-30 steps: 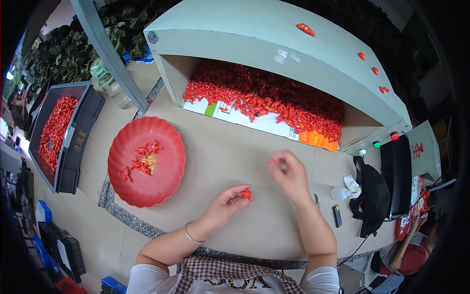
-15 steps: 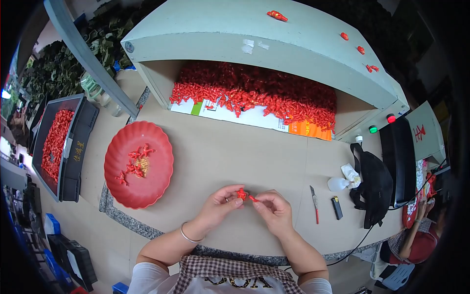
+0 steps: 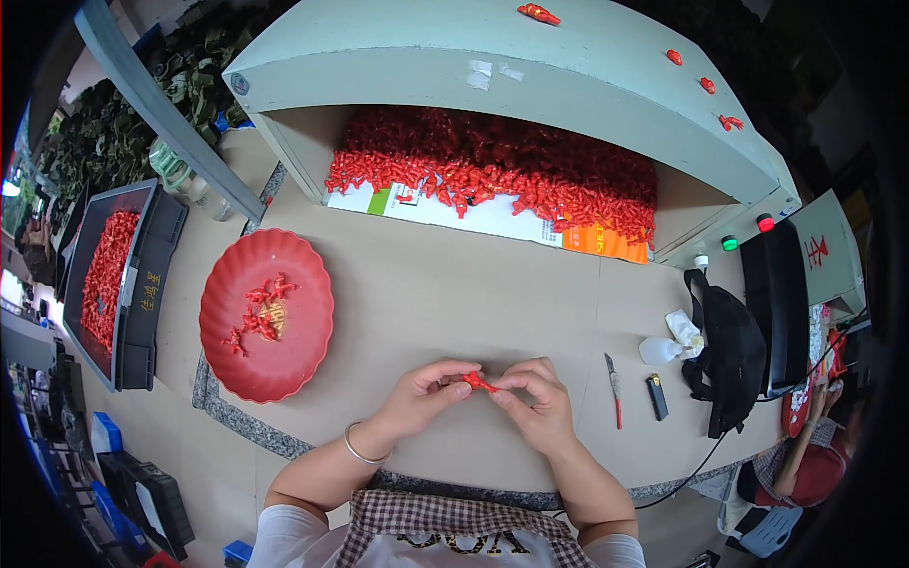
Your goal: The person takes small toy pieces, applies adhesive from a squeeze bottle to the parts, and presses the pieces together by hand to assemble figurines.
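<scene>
Over the near middle of the table, my left hand (image 3: 423,396) pinches a small glossy red plastic figure (image 3: 476,381) between thumb and fingers. My right hand (image 3: 536,409) has its thumb and forefinger closed at the figure's right end, where a thin red part shows. Whether that part is separate from the figure is too small to tell. To the left of my hands is a scalloped red plate (image 3: 224,308), with several red figures (image 3: 261,324) lying on it.
A pale green hooded box (image 3: 398,80) holds a large heap of red pieces (image 3: 492,180). At left stands a grey bin (image 3: 142,322) of red pieces. A craft knife (image 3: 614,393), lighter (image 3: 656,397), small bottle (image 3: 660,350) and black bag (image 3: 731,355) lie at right. Another person sits far right.
The red figure and the thin part in my right fingers now line up as one slanted piece, where a bend showed between them before. Both hands stay in nearly the same place.
</scene>
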The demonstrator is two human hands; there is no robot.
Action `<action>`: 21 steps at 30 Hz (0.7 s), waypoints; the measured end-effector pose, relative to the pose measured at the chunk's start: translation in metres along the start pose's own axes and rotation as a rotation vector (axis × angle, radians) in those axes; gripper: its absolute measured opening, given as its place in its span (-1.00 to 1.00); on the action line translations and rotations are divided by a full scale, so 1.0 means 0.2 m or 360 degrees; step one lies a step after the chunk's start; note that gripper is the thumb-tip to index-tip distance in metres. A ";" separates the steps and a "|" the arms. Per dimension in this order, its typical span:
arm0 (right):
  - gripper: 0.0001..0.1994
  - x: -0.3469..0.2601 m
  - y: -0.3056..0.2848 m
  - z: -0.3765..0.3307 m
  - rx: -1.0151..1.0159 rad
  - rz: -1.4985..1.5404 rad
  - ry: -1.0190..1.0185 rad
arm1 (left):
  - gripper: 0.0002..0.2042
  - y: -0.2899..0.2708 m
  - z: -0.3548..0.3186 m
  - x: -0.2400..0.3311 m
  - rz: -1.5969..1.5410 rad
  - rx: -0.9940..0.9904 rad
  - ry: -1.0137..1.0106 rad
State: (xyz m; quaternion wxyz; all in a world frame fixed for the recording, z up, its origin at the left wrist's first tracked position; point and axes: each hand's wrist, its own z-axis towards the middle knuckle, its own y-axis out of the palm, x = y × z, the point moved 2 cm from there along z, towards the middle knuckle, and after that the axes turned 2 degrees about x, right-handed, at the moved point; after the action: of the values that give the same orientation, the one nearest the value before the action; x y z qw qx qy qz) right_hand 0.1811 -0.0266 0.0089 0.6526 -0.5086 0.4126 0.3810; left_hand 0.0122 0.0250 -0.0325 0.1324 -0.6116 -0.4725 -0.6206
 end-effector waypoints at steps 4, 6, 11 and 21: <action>-0.90 -0.02 -0.01 -0.01 0.0023 -0.0233 -0.0184 | -0.76 0.00 0.01 0.02 0.0116 -0.0076 0.0092; -0.90 -0.03 0.00 -0.01 0.0029 -0.0340 -0.0281 | -0.76 0.00 0.00 0.01 0.0134 -0.0089 0.0110; -0.92 -0.01 0.02 -0.01 0.0016 -0.0212 -0.0256 | -0.78 -0.03 0.01 0.01 0.0224 -0.0166 0.0163; -0.89 -0.01 0.03 -0.02 0.0109 -0.0267 -0.0433 | -0.80 -0.01 0.02 0.04 0.0364 -0.0117 0.0358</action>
State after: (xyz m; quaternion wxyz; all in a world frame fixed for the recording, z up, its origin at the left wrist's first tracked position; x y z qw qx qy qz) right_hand 0.1742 -0.0291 0.0085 0.7489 -0.4624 0.2894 0.3763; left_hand 0.0124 0.0320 -0.0270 0.2319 -0.5925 -0.3590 -0.6829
